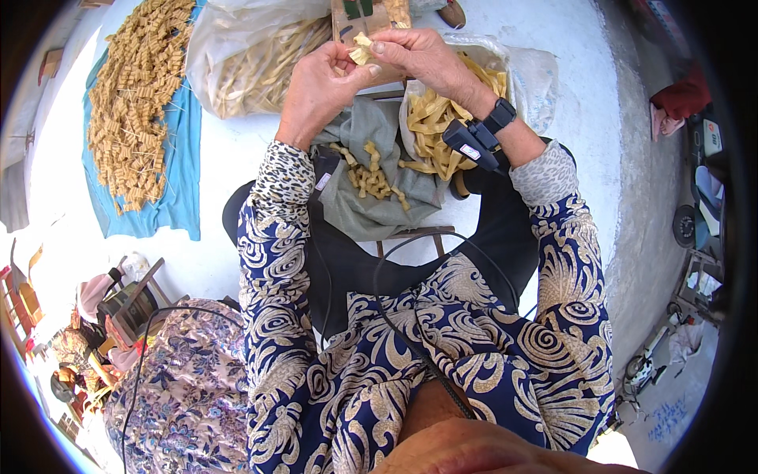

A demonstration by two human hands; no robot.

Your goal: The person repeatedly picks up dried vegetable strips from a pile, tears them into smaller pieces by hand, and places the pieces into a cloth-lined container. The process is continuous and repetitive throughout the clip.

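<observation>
Both hands meet over the far edge of my lap, around a small folded piece of pale yellow dried strip (360, 50). My left hand (323, 83) pinches its left side between thumb and fingers. From the right, my right hand (417, 59) grips the same piece with thumb and forefinger. Beneath my hands stands a wooden board (388, 76). Closer to me, a grey-green woven sack (349, 207) is spread out, with a small pile of knotted yellow pieces (372, 178) on it. Loose yellow strips (435, 127) fill a white bag (500, 47) below my right forearm.
A clear plastic bag (204, 56) of strips lies at the left. Beyond it, a blue cloth (177, 207) bears a large heap of small tan bundles (139, 106). A black cable (379, 260) loops over my lap. Another person in a floral garment (183, 379) is behind my left side.
</observation>
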